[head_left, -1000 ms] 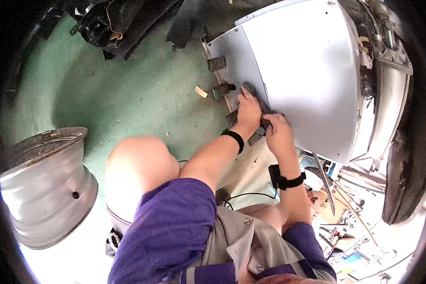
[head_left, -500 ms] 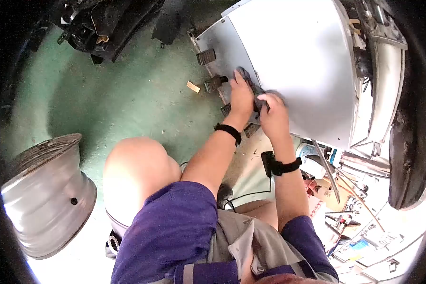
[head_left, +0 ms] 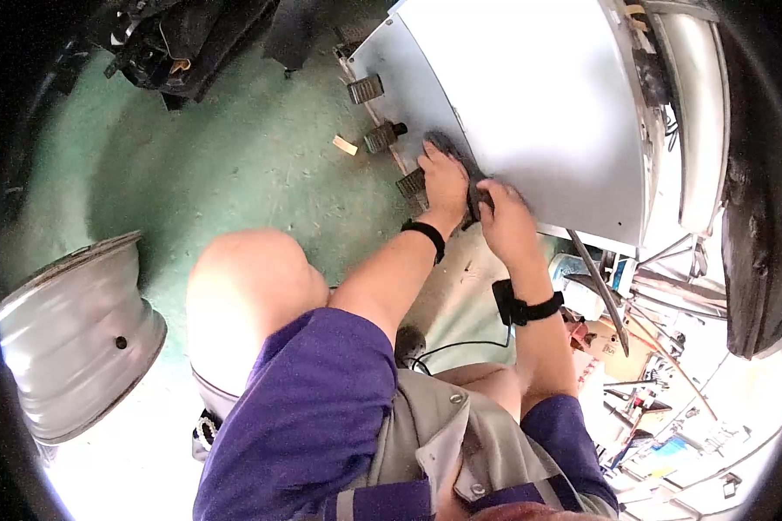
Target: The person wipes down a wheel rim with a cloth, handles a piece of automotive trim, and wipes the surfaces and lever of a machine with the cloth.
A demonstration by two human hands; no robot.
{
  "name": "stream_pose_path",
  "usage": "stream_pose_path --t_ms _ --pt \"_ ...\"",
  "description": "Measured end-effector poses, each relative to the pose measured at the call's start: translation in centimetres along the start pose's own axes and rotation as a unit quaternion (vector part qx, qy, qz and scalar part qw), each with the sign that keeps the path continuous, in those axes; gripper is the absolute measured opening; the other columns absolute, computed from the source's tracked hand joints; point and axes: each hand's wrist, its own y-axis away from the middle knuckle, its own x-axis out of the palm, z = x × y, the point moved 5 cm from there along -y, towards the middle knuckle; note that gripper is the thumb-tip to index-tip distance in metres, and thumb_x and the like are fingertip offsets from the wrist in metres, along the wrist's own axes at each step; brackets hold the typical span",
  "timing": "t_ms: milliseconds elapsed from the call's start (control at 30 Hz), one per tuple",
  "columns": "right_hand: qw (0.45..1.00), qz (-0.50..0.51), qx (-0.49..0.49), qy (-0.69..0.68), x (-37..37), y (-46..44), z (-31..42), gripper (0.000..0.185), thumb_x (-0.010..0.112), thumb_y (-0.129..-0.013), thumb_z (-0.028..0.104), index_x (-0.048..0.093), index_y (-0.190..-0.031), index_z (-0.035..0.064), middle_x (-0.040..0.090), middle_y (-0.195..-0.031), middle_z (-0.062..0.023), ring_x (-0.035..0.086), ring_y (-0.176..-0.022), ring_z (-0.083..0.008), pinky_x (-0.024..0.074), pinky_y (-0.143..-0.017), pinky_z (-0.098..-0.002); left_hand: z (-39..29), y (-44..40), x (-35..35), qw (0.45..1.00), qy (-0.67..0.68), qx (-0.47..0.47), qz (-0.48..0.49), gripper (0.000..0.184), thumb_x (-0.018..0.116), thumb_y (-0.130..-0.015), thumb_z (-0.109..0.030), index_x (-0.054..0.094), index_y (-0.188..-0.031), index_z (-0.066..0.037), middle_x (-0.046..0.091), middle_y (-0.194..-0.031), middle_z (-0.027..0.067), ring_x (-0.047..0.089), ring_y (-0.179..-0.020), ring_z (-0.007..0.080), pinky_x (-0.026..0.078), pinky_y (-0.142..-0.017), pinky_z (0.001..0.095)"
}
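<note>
A long dark grey pad (head_left: pixel 472 177), its exact kind unclear, lies on the lower grey part of a smooth body panel (head_left: pixel 530 104), next to the curved crease. My left hand (head_left: pixel 446 184) presses on it, fingers closed over its upper part. At its lower end my right hand (head_left: pixel 506 224) grips it with the thumb and fingers, some of them hidden. Both wrists wear black straps, the right one with a small black box (head_left: pixel 504 301) and a cable.
Dark ribbed blocks (head_left: pixel 380 136) stand along the panel's left edge. On the green floor (head_left: pixel 235 165) lies a small tan piece (head_left: pixel 345 145). A metal wheel rim (head_left: pixel 82 334) stands at left, black parts (head_left: pixel 178 48) at upper left, and cluttered tools (head_left: pixel 643 399) at lower right.
Both hands and the dark grey pad have slid a little along the panel, toward me. The whole view has shifted slightly as well.
</note>
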Motion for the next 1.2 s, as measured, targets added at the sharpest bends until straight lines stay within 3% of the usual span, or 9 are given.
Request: stream_pose_path --t_ms 100,233,300,533,633,700,733,967,1200 --pt "1.0 0.007 0.01 -0.004 1.5 3.4 -2.5 0.033 0.06 -0.087 0.008 0.055 -0.12 0.0103 0.058 -0.11 -0.023 0.058 -0.102 -0.0442 0.0497 -0.085 -0.0496 4.5 1.5 5.1 0.928 -0.298 0.223 -0.029 0.055 0.043 -0.1 -0.012 0.022 -0.142 0.014 0.042 -0.122 0.036 0.059 -0.098 0.0478 0.053 -0.082 0.0468" --pt "0.996 0.029 0.076 -0.03 1.6 5.8 -3.1 0.037 0.062 -0.085 0.006 0.053 -0.121 0.0092 0.057 -0.116 -0.0215 0.057 -0.106 -0.0427 0.0484 -0.089 -0.0478 5.3 4.1 6.1 0.917 -0.328 0.212 0.083 0.056 0.049 -0.095 -0.009 0.026 -0.139 0.018 0.04 -0.125 0.0425 0.055 -0.106 0.0477 0.051 -0.088 0.044" --pt "0.994 0.037 0.101 -0.034 1.3 6.3 -2.8 0.037 0.063 -0.084 0.006 0.053 -0.12 0.0083 0.058 -0.116 -0.0207 0.056 -0.107 -0.0419 0.0479 -0.09 -0.0464 4.0 5.6 5.7 0.786 -0.515 0.259 0.225 0.056 0.055 -0.089 -0.006 0.034 -0.132 0.022 0.044 -0.123 0.0429 0.051 -0.113 0.0465 0.047 -0.093 0.0417" --pt "0.997 -0.005 0.075 -0.034 1.4 6.8 -3.3 0.037 0.063 -0.086 0.011 0.053 -0.121 0.0116 0.057 -0.112 -0.0189 0.059 -0.102 -0.0417 0.0512 -0.084 -0.0477 4.9 4.8 5.7 0.932 -0.218 0.035 0.287 0.048 0.053 -0.095 -0.012 0.035 -0.126 0.019 0.052 -0.116 0.0346 0.055 -0.11 0.0438 0.048 -0.091 0.0436" --pt "0.995 -0.044 0.068 -0.062 0.4 6.1 -1.6 0.035 0.064 -0.085 0.008 0.056 -0.12 0.01 0.058 -0.112 -0.0178 0.057 -0.104 -0.0405 0.0497 -0.088 -0.0449 2.7 4.0 2.4 0.994 -0.034 0.051 0.086 0.047 0.051 -0.097 -0.015 0.037 -0.129 0.015 0.052 -0.117 0.0323 0.057 -0.106 0.045 0.048 -0.091 0.0475" --pt "0.992 -0.091 0.059 -0.064 -0.4 5.1 -0.3 0.031 0.064 -0.086 0.007 0.059 -0.117 0.0087 0.059 -0.111 -0.017 0.058 -0.104 -0.039 0.0492 -0.088 -0.0433 0.0 2.6 0.6 0.993 0.014 0.106 0.043 0.049 0.053 -0.096 -0.015 0.036 -0.133 0.011 0.051 -0.12 0.032 0.055 -0.107 0.0476 0.048 -0.091 0.0489" --pt "0.991 -0.115 0.045 -0.055 -1.0 4.7 0.0 0.031 0.064 -0.087 0.009 0.059 -0.117 0.0094 0.059 -0.11 -0.0167 0.058 -0.102 -0.0386 0.0498 -0.086 -0.044 -1.9 2.3 -0.7 0.979 0.052 0.191 -0.04 0.026 0.055 -0.094 -0.014 0.045 -0.106 0.006 0.055 -0.102 0.0281 0.057 -0.089 0.045 0.046 -0.08 0.0499" --pt "0.988 -0.141 0.041 -0.043 -2.8 5.0 -1.6 0.029 0.063 -0.086 0.01 0.063 -0.115 0.0129 0.061 -0.108 -0.0125 0.061 -0.099 -0.0347 0.0514 -0.084 -0.042 -4.5 2.9 -0.7 0.935 -0.138 0.325 0.015 0.033 0.061 -0.09 -0.017 0.045 -0.107 0.006 0.061 -0.089 0.026 0.066 -0.069 0.0387 0.057 -0.057 0.0412" --pt "0.988 -0.149 0.025 -0.027 -2.2 5.7 -2.6 0.03 0.063 -0.083 0.007 0.064 -0.113 0.0085 0.064 -0.108 -0.0131 0.062 -0.098 -0.0357 0.0515 -0.085 -0.0417 -3.6 5.7 -0.1 0.914 -0.132 0.361 0.129 0.03 0.056 -0.09 -0.013 0.044 -0.108 0.008 0.061 -0.086 0.0306 0.064 -0.07 0.0455 0.055 -0.06 0.0491"
